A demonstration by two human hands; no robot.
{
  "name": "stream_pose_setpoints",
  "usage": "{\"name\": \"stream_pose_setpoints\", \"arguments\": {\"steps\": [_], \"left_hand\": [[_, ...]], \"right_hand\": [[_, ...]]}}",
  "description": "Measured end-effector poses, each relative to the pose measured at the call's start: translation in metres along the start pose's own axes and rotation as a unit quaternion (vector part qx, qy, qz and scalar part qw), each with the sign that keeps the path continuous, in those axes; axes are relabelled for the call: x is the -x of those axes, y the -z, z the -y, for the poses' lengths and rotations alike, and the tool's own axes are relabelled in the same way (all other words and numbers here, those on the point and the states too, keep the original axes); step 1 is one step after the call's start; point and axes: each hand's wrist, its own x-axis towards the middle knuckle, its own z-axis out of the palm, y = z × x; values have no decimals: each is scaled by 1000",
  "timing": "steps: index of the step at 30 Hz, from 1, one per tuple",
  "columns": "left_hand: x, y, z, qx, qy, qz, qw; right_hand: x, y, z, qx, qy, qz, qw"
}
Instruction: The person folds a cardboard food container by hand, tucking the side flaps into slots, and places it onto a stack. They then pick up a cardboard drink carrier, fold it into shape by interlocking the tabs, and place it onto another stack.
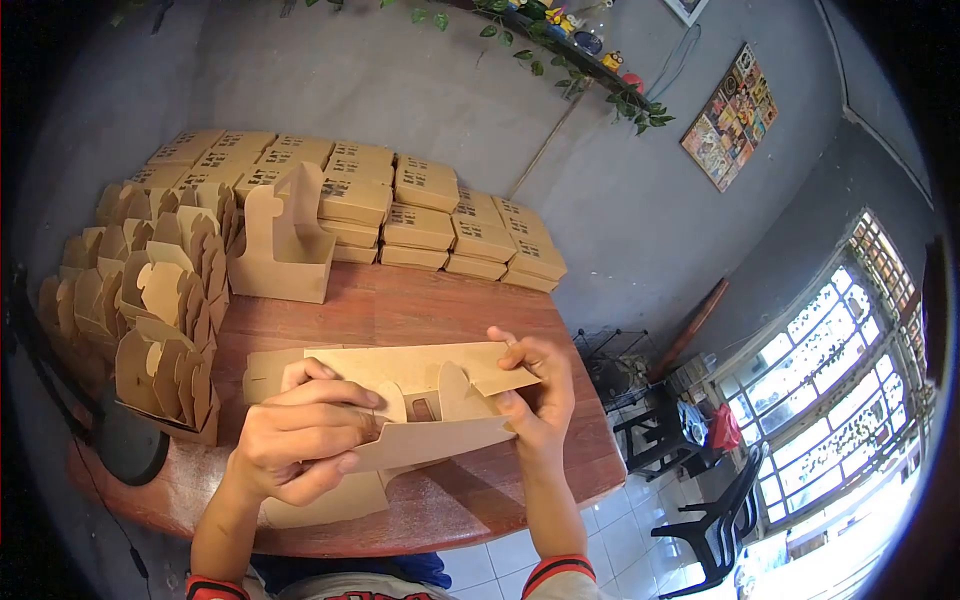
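A partly folded brown cardboard carrier (430, 450) is held up above the near part of the wooden table (420, 305), its long panels standing open and two rounded flaps rising between them. The left hand (305, 430) grasps it at the end toward the table's left side, the fingers bent over the panel and a rounded flap. The right hand (535, 390) pinches the opposite corner, toward the table's right side, with the thumb on the near panel and fingers behind the far one. Under the carrier, flat cardboard (335, 502) lies on the table near its front edge. Farther back on the table, left of its middle, an assembled carrier (285, 262) stands upright with its tall handle piece raised. Along the table's left side are rows of nested brown carriers (165, 290), and just in front of them sits a dark round base (130, 440). Closed boxes printed "EAT ME!" (420, 225) are stacked across the table's back edge. Above the table, a shelf (560, 45) with figurines and trailing leaves crosses the grey wall. Right of the table stand a black chair (705, 520) and a barred window (825, 370).
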Motion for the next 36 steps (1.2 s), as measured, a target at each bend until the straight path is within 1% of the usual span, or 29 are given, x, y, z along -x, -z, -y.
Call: {"name": "stream_pose_setpoints", "arguments": {"steps": [1,4,7,8,10,13,14,16,17,20,22,23,24,25,27,29,31,32,33,34,35,36], "left_hand": [[1,1,0,-4,-3,0,1000],[4,1,0,-32,12,-13,999],[5,6,2,-33,47,-20,998],[5,5,1,-19,71,-48,996],[2,-1,-2,7,118,-105,987],[1,-1,2,-52,118,-108,986],[3,1,2,-106,110,-75,985],[4,7,3,-157,104,-26,982],[5,9,3,-182,101,-2,978],[-1,14,-2,-144,143,41,978],[1,17,2,-114,145,38,982],[3,20,5,-100,149,35,983],[4,24,9,-98,147,75,981],[6,26,12,-87,143,61,984],[10,21,15,-65,138,28,988],[18,12,19,-44,142,-28,989],[21,5,23,-36,152,-80,985],[23,8,25,-57,159,-38,985],[25,8,30,-66,170,-29,983],[27,5,35,-73,181,-19,981],[29,0,41,-79,194,-8,978],[30,-2,47,-114,199,29,973]], "right_hand": [[1,2,0,26,-7,8,1000],[-1,14,-10,26,64,85,994],[-2,14,-11,33,101,140,985],[-2,14,-11,43,110,152,981],[-1,14,-5,86,119,162,976],[1,13,-8,105,91,171,976],[3,8,-4,98,63,136,984],[3,-10,14,84,9,66,994],[4,-8,10,96,27,84,991],[6,7,-6,141,83,139,977],[2,12,-10,181,121,177,960],[3,13,-10,185,108,170,962],[3,14,-9,189,94,166,963],[2,15,-9,191,82,163,964],[1,21,-17,161,41,126,978],[1,34,-32,151,-1,87,985],[-8,43,-57,30,-73,-26,997],[-16,48,-63,-12,-166,-58,984],[-30,50,-68,-54,-256,-90,961],[-41,48,-73,-93,-345,-123,926],[-50,44,-79,-94,-410,-111,900],[-59,40,-87,-95,-471,-101,871]]}}
